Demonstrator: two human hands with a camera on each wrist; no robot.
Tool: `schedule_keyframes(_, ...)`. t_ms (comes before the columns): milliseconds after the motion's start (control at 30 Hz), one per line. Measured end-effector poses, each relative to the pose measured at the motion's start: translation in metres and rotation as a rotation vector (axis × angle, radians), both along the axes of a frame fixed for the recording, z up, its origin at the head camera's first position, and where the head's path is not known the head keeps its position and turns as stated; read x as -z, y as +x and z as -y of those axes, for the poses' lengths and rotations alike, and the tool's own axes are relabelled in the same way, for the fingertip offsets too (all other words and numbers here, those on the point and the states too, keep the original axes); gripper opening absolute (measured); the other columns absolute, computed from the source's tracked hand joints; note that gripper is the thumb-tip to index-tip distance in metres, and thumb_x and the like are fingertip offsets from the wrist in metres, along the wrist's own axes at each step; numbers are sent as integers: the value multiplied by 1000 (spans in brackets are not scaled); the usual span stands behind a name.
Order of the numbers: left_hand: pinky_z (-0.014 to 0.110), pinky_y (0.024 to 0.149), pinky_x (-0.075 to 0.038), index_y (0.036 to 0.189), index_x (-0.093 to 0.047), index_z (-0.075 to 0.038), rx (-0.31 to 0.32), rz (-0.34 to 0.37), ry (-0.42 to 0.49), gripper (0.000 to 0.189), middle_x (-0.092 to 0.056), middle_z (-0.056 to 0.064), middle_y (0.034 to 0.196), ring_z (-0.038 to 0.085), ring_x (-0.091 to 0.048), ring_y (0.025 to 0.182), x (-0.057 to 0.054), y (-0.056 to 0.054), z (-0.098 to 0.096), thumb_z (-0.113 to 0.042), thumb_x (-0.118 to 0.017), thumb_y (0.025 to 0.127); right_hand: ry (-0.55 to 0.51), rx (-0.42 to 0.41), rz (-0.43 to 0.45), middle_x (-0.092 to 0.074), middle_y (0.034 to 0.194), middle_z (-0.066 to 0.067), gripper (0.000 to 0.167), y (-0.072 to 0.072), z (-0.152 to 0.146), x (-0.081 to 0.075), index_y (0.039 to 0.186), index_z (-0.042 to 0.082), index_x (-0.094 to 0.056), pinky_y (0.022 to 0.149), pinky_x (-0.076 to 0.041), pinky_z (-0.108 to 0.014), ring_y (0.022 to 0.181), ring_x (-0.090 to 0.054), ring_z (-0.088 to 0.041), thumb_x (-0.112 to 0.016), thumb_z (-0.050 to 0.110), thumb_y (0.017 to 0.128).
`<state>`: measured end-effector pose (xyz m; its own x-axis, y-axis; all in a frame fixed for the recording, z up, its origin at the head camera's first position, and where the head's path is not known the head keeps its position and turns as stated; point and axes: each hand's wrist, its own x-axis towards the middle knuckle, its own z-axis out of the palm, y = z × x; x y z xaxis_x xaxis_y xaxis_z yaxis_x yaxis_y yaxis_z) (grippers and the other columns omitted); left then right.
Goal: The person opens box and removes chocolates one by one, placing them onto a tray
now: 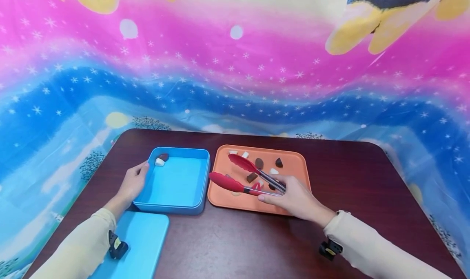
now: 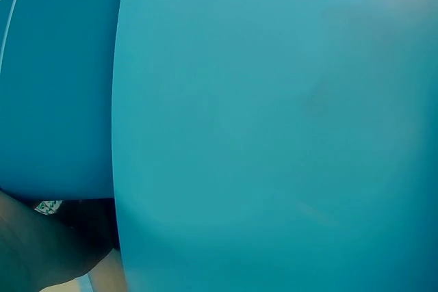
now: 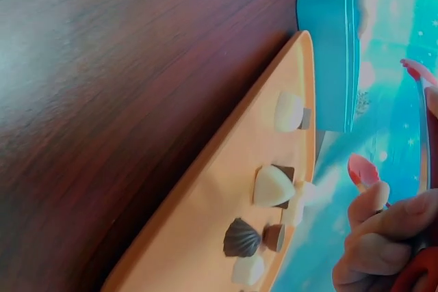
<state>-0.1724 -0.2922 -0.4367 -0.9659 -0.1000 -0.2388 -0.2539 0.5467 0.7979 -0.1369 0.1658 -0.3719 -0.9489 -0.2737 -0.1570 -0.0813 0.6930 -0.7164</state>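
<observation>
In R hand [image 1: 298, 199] were red tongs [image 1: 227, 182], tips apart, handle end hidden; below, pcs [image 1: 259, 163] on orange tray [image 1: 225, 199] part-covered; L hand [image 1: 133, 183] held blue box [image 1: 172, 208], grip partly hidden.

Long slvs, plain pale cream/beige fabric w/ soft creases: L sleeve [image 1: 69, 248] & R sleeve [image 1: 378, 244] match in colour, each ending in a slightly gathered cuff [image 1: 104, 217], w/ bare L hand [image 1: 133, 184] & bare R hand [image 1: 300, 198] beyond. L wrist cam [image 1: 119, 251] is a small blk boxy unit w/ a yellow patch, on a dk strap [image 1: 111, 237] over the fabric; R wrist cam [image 1: 327, 251] is similar, blk w/ a bit of yellow.
</observation>
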Motion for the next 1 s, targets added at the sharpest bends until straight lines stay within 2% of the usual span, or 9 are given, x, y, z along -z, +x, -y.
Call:
schedule_keyframes(67, 65, 123, -22, 160, -16, 0, 0, 3, -1, 67, -20, 27, 166, 48, -18, 154, 1, 0, 0, -45, -20, 111, 6, 10, -9, -72, 98, -18, 70, 0, 5, 0, 129, 12, -66, 42, -31, -25, 46, -37, -12, -83, 56, 77)
schedule_keyframes(133, 65, 123, -22, 160, -16, 0, 1, 4, -1, 67, -20, 27, 166, 48, -18, 154, 1, -1, 0, -45, -20, 111, 33, 16, -18, -72, 103, -24, 71, -1, 9, 1, 128, 15, -67, 40, -30, -25, 44, -37, -13, -82, 59, 76)
schedule_keyframes(200, 65, 123, -22, 160, -16, -1, 2, 1, 0, 67, -20, 27, 166, 48, -18, 154, 2, -1, -1, -45, -20, 111, 54, 13, -30, -73, 99, -20, 73, -1, 15, 1, 131, 18, -67, 39, -29, -26, 43, -37, -14, -82, 62, 75)
schedule_keyframes(267, 65, 123, -22, 160, -17, 0, 3, -2, -1, 67, -20, 27, 166, 48, -18, 154, 2, -1, -1, -45, -20, 111, 67, -3, -47, -65, 72, -13, 71, -2, 20, 1, 130, 21, -67, 40, -30, -26, 44, -40, -14, -81, 64, 75)
schedule_keyframes(300, 65, 123, -22, 160, -17, 0, 3, -3, -3, 67, -20, 27, 166, 48, -18, 154, 2, -1, -1, -45, -19, 111, 69, -12, -57, -58, 64, -9, 68, -3, 22, 1, 128, 24, -68, 41, -31, -26, 46, -43, -13, -81, 64, 75)
schedule_keyframes(367, 65, 123, -22, 160, -17, 0, 3, -6, -7, 66, -21, 27, 166, 48, -18, 154, 2, -1, -1, -45, -19, 111, 62, -25, -77, -56, 64, -1, 62, -4, 28, 1, 122, 26, -70, 42, -33, -27, 49, -46, -13, -81, 64, 75)
schedule_keyframes(467, 65, 123, -23, 160, -16, 0, 2, -8, -10, 65, -21, 27, 166, 48, -19, 154, 1, 0, -1, -44, -20, 111, 49, -30, -97, -55, 65, 2, 56, -7, 35, 1, 115, 29, -70, 44, -33, -27, 51, -45, -12, -81, 64, 74)
schedule_keyframes(700, 65, 123, -23, 160, -15, 0, 7, -9, -7, 66, -20, 27, 166, 48, -19, 154, 2, 0, 0, -44, -19, 111, 52, -22, -117, -55, 62, 4, 79, -10, 55, 3, 138, 24, -63, 44, -32, -26, 49, -44, -12, -83, 63, 72)
schedule_keyframes(1000, 64, 123, -22, 159, -16, 2, 3, -20, -12, 65, -21, 28, 165, 49, -19, 153, 0, 0, 0, -42, -18, 111, 78, -61, -167, -46, 55, 7, 72, -16, 78, 1, 133, 29, -64, 39, -24, -24, 44, -39, -10, -80, 67, 74)
